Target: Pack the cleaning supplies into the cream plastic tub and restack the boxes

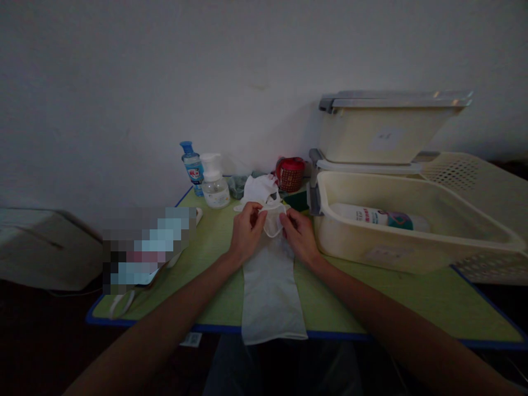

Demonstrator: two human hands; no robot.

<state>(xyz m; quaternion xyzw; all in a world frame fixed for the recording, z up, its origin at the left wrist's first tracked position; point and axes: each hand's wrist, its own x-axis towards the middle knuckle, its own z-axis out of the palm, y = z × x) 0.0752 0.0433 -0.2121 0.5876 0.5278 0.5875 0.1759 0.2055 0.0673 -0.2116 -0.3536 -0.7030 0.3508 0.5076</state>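
Both hands pinch a small, thin white piece with a rounded pale rim (pixel 273 224), one at each side. My left hand (pixel 246 234) is closed on its left edge, fingertips together. On the right edge, my right hand (pixel 300 234) is closed in the same way. Directly beneath lies a long white sheet-like item (pixel 272 302), shaped like a glove's wide cuff. It runs toward me and slightly over the table's front edge. Whether the held piece joins it is hidden by my hands. A crumpled white bundle (pixel 259 188) rests just behind my fingers.
On the green mat with blue edging (pixel 198 294) stand a blue bottle (pixel 192 170), a pump bottle (pixel 215 190) and a red container (pixel 291 175). At right, a cream bin (pixel 371 250) holds a white bottle (pixel 371 216); a lidded box (pixel 379 132) rises behind. A pixelated object (pixel 152 247) is left.
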